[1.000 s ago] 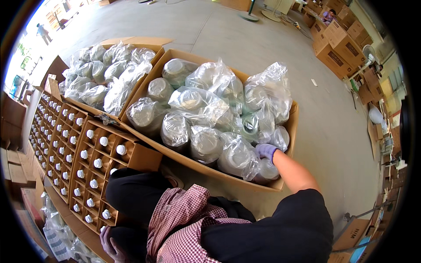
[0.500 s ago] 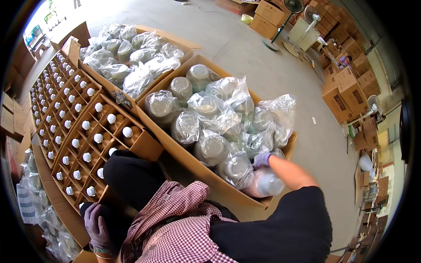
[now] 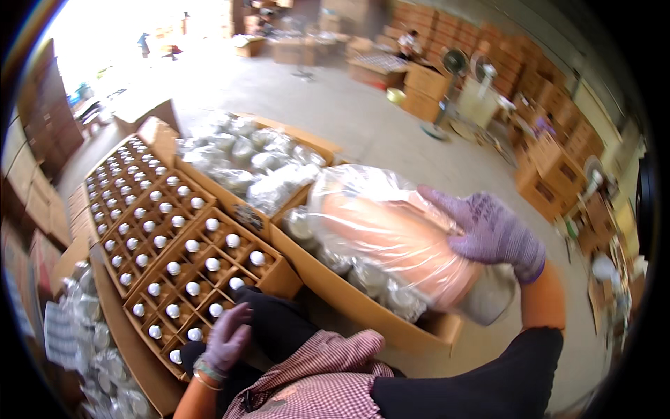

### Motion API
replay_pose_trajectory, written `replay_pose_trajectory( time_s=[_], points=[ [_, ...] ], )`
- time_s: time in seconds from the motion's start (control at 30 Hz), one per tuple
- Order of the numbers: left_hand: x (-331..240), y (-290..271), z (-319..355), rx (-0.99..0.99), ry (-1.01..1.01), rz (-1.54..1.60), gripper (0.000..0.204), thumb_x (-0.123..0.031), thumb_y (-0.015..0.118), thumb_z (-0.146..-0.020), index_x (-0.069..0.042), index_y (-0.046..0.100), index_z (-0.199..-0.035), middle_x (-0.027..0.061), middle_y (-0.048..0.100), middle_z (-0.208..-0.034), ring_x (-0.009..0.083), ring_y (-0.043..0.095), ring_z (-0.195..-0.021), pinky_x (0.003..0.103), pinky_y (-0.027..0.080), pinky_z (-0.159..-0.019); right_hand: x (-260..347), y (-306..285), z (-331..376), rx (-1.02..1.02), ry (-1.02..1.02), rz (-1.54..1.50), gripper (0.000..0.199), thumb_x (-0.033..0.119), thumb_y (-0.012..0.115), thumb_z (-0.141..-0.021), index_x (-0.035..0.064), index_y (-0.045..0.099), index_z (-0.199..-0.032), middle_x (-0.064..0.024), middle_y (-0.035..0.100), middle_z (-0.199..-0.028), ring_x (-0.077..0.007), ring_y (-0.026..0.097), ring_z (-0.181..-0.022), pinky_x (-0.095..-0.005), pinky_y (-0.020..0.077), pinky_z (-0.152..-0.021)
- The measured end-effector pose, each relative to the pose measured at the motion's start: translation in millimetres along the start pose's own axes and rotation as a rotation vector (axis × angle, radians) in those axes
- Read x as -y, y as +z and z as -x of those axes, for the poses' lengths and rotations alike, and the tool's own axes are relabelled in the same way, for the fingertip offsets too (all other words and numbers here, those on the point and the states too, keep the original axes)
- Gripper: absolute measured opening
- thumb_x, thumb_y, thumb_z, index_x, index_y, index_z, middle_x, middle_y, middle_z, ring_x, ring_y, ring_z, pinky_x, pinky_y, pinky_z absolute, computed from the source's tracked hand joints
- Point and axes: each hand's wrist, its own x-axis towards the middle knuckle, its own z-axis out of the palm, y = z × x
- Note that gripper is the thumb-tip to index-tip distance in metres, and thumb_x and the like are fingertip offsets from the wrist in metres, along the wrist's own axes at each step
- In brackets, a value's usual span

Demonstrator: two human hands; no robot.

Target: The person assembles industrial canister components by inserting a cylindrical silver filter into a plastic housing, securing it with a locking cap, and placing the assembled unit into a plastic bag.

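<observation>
My right hand (image 3: 494,232), in a light purple knit glove, grips a large pinkish-orange vessel in a clear plastic bag (image 3: 391,234). Its thumb and fingers press on the upper side. A clear round end shows low on the right, blurred. The vessel is held tilted above a long cardboard box (image 3: 342,297) of bagged clear glass jars (image 3: 368,276), hiding many of them. My left hand (image 3: 229,339), gloved alike, is raised beside my knee with its fingers stretched and nothing in them. Close to it stands a divided carton (image 3: 283,278) of bottles with white caps (image 3: 212,264).
Behind the long box sits another box of bagged jars (image 3: 269,160). More bagged glassware (image 3: 91,321) lies at the lower left. Standing fans (image 3: 455,63) and stacked cartons (image 3: 555,167) are at the far right. People sit farther back.
My right hand has lifted the bagged pinkish vessel from the long box's near right end, up and closer to me. My left hand has risen off my leg. The view has tilted up.
</observation>
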Motion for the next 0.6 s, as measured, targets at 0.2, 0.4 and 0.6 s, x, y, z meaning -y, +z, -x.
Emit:
replay_pose_trajectory(
  time_s=[0.2, 0.4, 0.6],
  points=[
    [-15, 40, 0, -0.206, 0.435, 0.763, 0.124, -0.036, 0.090, -0.082, -0.025, 0.002, -0.169, 0.0121, 0.029, -0.168, 0.0314, 0.040, -0.148, 0.052, 0.041, -0.116, 85, 109, -79, 0.065, -0.563, -1.313, 0.084, 0.020, 0.070, -0.094, 0.0060, 0.028, -0.165, -0.0193, 0.050, -0.155, -0.0258, 0.063, -0.126, -0.0387, 0.0540, -0.099],
    [-1, -37, 138, -0.447, 0.121, 0.715, 0.093, -0.036, 0.086, -0.084, 0.001, 0.040, -0.156, 0.0178, 0.051, -0.153, 0.0354, 0.056, -0.136, 0.049, 0.047, -0.115, 228, 200, -115, 0.444, -1.181, -1.710, 0.121, 0.052, 0.080, -0.089, 0.0016, 0.001, -0.167, -0.0201, 0.013, -0.172, -0.0340, 0.017, -0.158, -0.0449, 0.0135, -0.128],
    [-46, 10, 167, -0.713, 0.233, -1.064, 0.120, -0.033, 0.100, -0.062, 0.002, 0.035, -0.157, 0.0206, 0.049, -0.155, 0.0337, 0.052, -0.138, 0.047, 0.041, -0.118, 302, 261, -88, -0.197, -1.152, -1.348, 0.128, 0.033, 0.093, -0.074, -0.0029, 0.008, -0.161, -0.0213, 0.042, -0.153, -0.0310, 0.044, -0.142, -0.0428, 0.0385, -0.116]
  ],
)
